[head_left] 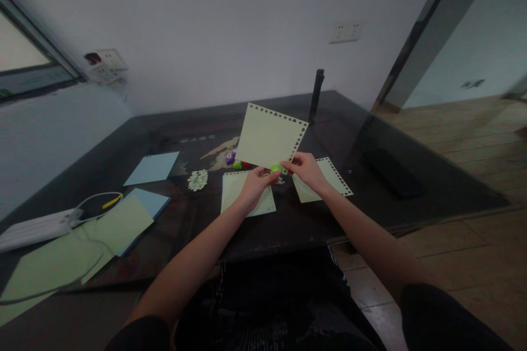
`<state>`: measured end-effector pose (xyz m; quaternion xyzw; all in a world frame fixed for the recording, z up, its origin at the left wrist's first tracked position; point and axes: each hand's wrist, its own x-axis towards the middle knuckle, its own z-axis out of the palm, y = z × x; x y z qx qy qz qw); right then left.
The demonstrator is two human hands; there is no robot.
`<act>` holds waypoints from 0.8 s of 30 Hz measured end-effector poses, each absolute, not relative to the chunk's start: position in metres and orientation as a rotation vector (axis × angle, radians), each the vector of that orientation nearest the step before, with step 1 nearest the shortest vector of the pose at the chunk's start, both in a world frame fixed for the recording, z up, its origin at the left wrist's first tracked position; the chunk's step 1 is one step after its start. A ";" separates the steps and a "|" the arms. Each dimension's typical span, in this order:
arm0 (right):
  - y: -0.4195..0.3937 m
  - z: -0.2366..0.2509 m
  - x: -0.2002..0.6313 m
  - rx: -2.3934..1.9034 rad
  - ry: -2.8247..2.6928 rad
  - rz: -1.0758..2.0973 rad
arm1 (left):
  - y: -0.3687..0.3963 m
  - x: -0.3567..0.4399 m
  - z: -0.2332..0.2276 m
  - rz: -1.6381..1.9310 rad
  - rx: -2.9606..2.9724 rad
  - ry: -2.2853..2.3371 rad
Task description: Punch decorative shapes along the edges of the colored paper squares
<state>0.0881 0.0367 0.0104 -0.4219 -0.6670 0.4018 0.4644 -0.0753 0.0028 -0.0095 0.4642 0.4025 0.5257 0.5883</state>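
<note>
1. Your left hand (256, 180) is closed around a small bright green plastic punch (276, 168); your fingers hide most of it, so its shape is hard to make out.
2. Your right hand (307, 169) pinches the lower edge of a pale green square paper sheet with a punched heart border (269, 137), held up tilted above the table, just beside the punch.
3. Whether the punch's slot is already over the sheet's edge cannot be told; the two hands meet there and cover it.
4. Under your hands lie two more pale green punched sheets: one (234, 189) partly covered by your left wrist, one (331, 175) partly covered by your right.
5. Behind the held sheet, purple, green and red punches (235, 160) peek out, mostly hidden.
6. A small heap of paper cut-outs (198, 180) lies to the left on the dark glass table (288, 225).
7. Farther left are blue paper sheets (152, 168) and a white cable (88, 205), dim and blurred.
</note>
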 end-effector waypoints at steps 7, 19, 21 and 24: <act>0.035 0.011 0.087 -1.016 -1.634 0.993 | 0.001 -0.074 -0.006 1.231 1.063 0.919; 0.034 0.012 0.087 -1.020 -1.633 0.992 | 0.003 -0.075 -0.009 1.206 1.082 0.949; 0.034 0.012 0.087 -1.017 -1.627 0.997 | 0.003 -0.075 -0.009 1.205 1.085 0.949; 0.034 0.012 0.087 -1.021 -1.620 0.996 | 0.002 -0.075 -0.008 1.206 1.092 0.949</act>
